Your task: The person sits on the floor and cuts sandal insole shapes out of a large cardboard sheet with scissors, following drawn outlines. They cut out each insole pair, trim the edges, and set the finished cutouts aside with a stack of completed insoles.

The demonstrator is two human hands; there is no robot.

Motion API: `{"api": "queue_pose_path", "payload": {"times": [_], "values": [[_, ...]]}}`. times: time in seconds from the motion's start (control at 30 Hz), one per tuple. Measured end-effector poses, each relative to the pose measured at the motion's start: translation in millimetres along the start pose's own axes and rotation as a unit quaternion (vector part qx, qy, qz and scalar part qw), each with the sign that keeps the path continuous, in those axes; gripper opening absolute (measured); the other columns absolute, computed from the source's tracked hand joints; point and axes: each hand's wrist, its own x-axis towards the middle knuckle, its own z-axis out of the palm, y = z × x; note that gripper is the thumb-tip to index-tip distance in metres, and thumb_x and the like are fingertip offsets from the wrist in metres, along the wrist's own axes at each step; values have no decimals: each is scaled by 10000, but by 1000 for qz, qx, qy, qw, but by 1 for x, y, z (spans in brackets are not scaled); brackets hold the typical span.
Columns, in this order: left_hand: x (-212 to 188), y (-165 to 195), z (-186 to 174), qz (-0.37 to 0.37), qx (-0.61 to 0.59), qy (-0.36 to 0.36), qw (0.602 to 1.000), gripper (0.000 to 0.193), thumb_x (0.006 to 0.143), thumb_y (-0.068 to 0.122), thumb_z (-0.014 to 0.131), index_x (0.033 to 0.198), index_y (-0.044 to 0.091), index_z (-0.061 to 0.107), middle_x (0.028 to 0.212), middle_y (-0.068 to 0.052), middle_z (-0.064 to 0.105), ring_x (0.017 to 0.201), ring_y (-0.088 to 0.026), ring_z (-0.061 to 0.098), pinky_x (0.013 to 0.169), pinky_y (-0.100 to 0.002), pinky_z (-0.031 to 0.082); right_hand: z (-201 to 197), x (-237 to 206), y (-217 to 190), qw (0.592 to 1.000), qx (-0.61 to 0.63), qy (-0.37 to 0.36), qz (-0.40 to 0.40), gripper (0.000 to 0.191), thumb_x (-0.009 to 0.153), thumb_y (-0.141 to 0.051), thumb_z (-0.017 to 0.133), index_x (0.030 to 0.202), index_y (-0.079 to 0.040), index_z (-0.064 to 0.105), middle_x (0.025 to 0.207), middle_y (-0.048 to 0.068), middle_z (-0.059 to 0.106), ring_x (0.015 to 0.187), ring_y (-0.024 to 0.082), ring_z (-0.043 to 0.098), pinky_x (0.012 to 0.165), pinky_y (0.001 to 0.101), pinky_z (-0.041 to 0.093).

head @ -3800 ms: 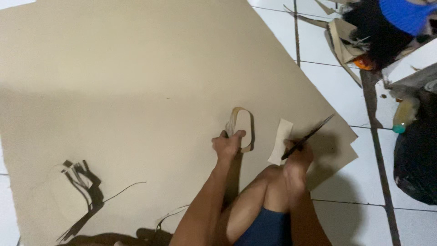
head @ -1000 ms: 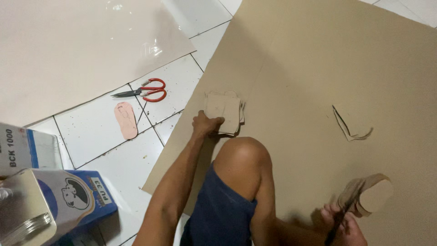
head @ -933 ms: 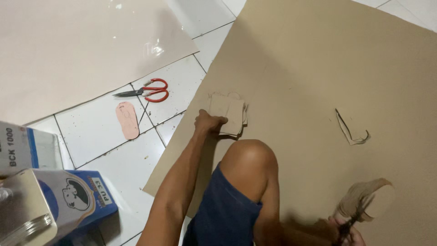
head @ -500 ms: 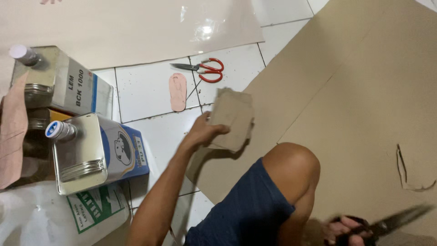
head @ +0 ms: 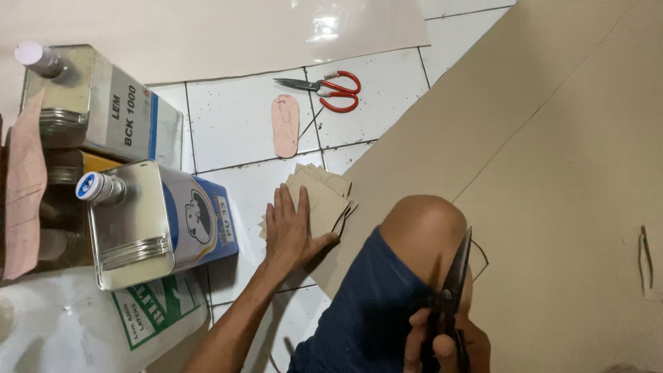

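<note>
Pressing flat, left hand [head: 293, 231] on tan cutouts [head: 321, 200] — beside blue-labelled tin [head: 162, 221] — right hand [head: 442, 342] grip clenches black scissors [head: 456, 276].

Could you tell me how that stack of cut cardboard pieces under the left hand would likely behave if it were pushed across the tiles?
The cardboard pieces lie loose and fanned, so they would probably slide apart. The left hand pressing flat suggests they are light.

Left hand [head: 291, 231] now pressing cut cardboard pieces [head: 319, 200] flat on floor tile; black scissors [head: 452, 290] raised upright
</note>
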Motion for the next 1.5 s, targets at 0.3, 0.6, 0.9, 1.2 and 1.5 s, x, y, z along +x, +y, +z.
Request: {"api": "queue_pose_path", "payload": {"times": [0.3,0.6,0.9,1.2,1.5], "values": [[-18,56,-75,18,-160,76,984,1141,673,559,866,1554,58,342,1579,-387,241,1449,-526,277,1150,-603,263,-27,19,21,991,-114,6,74,421,979,-271,538,1089,120,652,811,263,692,586,287,728,522,428,623],[-72,207,-76,271,-341,-81,896,747,864,378,805,1488,113,491,1497,-304,482,1370,-402,520,1115,-439,459,-46,4,-2,965,254,41,51,444,939,-221,614,1253,93,593,1063,228,694,877,276,705,756,424,573],[-53,213,-17,-29,-530,-465,709,427,969,233,631,1316,-16,631,1096,-95,745,954,-124,668,812,-272,544,-45,-15,-2,916,334,217,-36,501,911,-155,652,1346,78,565,1194,181,701,1051,248,686,903,408,536],[-41,133,-66,-59,-596,-210,773,364,988,130,650,1297,-62,667,1028,-57,661,873,-120,538,767,-279,425,-57,-1,-8,973,218,75,20,398,962,-211,620,1265,46,589,1048,151,683,923,235,676,819,404,554],[-19,-8,-94,-139,-622,7,771,358,919,174,634,1218,-22,625,1067,-76,743,948,-123,699,857,-252,560,-27,33,-7,995,-2,-26,92,384,964,-268,570,1222,16,587,881,158,678,755,252,680,712,445,583]]}}
